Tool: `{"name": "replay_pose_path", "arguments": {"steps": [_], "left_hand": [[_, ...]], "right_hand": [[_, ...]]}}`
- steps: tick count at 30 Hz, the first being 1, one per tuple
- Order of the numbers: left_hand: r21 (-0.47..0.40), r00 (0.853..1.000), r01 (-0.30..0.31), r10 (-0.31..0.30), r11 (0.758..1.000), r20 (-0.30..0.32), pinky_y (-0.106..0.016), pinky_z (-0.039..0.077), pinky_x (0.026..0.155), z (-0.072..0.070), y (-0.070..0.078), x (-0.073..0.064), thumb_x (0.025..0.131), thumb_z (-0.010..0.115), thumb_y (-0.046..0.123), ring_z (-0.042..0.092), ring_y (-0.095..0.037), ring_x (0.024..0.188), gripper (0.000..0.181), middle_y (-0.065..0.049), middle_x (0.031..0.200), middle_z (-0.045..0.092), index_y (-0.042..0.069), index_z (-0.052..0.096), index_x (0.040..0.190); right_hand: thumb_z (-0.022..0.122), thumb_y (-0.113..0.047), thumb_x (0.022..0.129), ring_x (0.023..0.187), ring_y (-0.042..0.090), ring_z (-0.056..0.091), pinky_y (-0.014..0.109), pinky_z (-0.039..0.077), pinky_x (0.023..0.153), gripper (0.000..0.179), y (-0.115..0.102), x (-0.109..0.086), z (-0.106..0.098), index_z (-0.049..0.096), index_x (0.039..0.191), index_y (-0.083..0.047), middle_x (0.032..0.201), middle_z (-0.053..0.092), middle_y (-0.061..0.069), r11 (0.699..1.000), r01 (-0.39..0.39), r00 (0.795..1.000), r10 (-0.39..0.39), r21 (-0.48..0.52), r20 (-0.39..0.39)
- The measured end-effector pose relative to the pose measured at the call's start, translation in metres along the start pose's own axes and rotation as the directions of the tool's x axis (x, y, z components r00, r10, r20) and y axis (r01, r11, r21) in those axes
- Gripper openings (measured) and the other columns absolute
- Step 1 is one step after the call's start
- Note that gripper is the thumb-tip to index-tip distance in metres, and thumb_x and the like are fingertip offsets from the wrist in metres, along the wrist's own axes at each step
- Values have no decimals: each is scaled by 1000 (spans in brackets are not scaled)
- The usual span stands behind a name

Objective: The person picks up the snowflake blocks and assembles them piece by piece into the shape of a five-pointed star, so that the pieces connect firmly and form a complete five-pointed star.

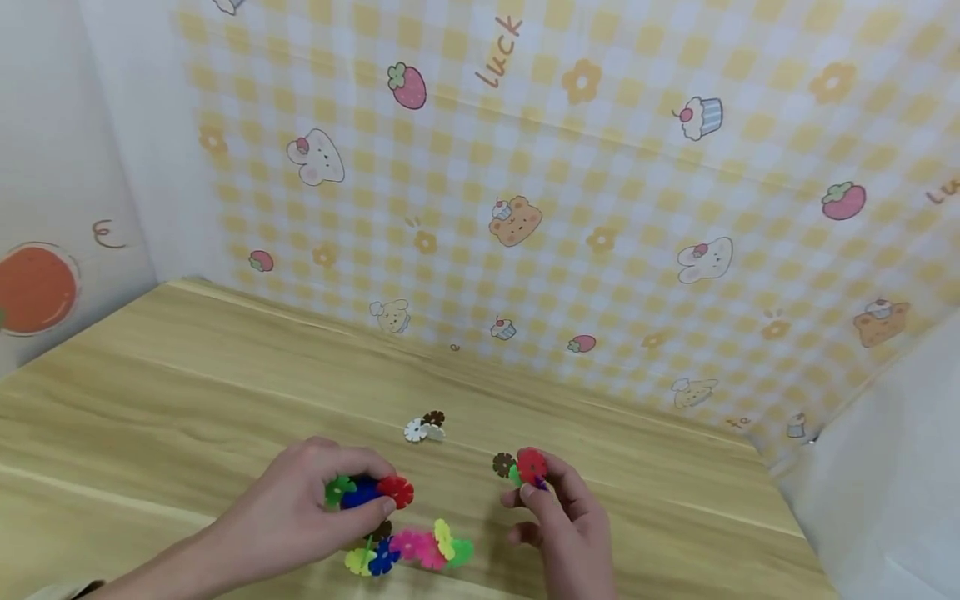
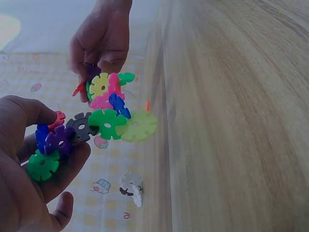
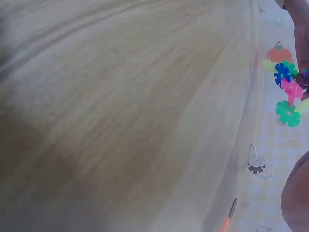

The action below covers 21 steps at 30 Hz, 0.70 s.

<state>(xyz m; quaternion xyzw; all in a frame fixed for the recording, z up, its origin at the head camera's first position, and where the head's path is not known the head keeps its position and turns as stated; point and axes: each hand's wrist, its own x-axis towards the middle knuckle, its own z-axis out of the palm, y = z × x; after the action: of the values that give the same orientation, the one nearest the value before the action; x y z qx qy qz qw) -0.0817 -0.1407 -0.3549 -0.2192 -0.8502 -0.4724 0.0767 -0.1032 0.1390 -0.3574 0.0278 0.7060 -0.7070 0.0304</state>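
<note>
My left hand (image 1: 318,492) grips a chain of notched plastic snowflake discs by its red disc (image 1: 396,492), thumb and fingers pinching it. Beside that are blue and green discs (image 1: 340,490); the rest of the chain, with pink discs (image 1: 426,550), blue, yellow and green ones, stretches out rightward below the hand. A smaller cluster is pinched between thumb and fingers of my right hand (image 1: 570,517): a red disc (image 1: 532,465), a brown disc (image 1: 503,464), and bits of green and purple. Some discs in both hands are hidden by fingers.
A small group of white and brown discs (image 1: 423,428) lies on the wood-patterned table (image 1: 225,375) beyond the hands. A thin orange and dark piece (image 3: 229,216) shows in the right wrist view. A yellow checked backdrop (image 1: 465,167) stands along the table's back edge.
</note>
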Motion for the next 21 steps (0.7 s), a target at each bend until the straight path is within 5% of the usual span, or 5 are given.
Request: {"name": "replay_pose_path", "arguments": {"steps": [5, 9, 15, 21], "left_hand": [[-49, 1000, -17, 18, 999, 6, -24, 45, 57, 3, 1, 1, 93, 77, 25, 57, -1, 72, 7, 19, 83, 71, 29, 77, 98], [-77, 998, -59, 60, 995, 3, -22, 44, 50, 5, 4, 4, 93, 77, 20, 55, 2, 64, 8, 18, 84, 72, 27, 77, 96], [-96, 992, -130, 129, 987, -12, -23, 51, 56, 11, 11, 8, 91, 77, 13, 63, 2, 71, 14, 16, 93, 75, 26, 77, 94], [38, 977, -202, 204, 979, -66, -25, 43, 71, 15, 14, 9, 85, 80, 12, 58, 5, 74, 23, 28, 88, 72, 34, 76, 89]], "right_hand": [[59, 2, 93, 88, 23, 70, 35, 59, 65, 44, 3, -1, -1, 49, 135, -2, 119, 70, 10, 998, 59, 998, -59, 18, 17], [61, 4, 91, 85, 21, 70, 36, 60, 66, 32, 7, -3, -3, 62, 123, -1, 105, 75, 6, 992, 116, 991, -118, 41, 56], [66, 4, 91, 80, 16, 68, 33, 61, 69, 26, 7, -9, -2, 72, 116, 2, 104, 75, 7, 977, 211, 952, -208, 13, 224], [71, -4, 92, 86, 17, 71, 30, 61, 75, 27, -2, -14, 6, 70, 119, 1, 110, 73, 13, 977, 203, 924, -167, -70, 343]]}}
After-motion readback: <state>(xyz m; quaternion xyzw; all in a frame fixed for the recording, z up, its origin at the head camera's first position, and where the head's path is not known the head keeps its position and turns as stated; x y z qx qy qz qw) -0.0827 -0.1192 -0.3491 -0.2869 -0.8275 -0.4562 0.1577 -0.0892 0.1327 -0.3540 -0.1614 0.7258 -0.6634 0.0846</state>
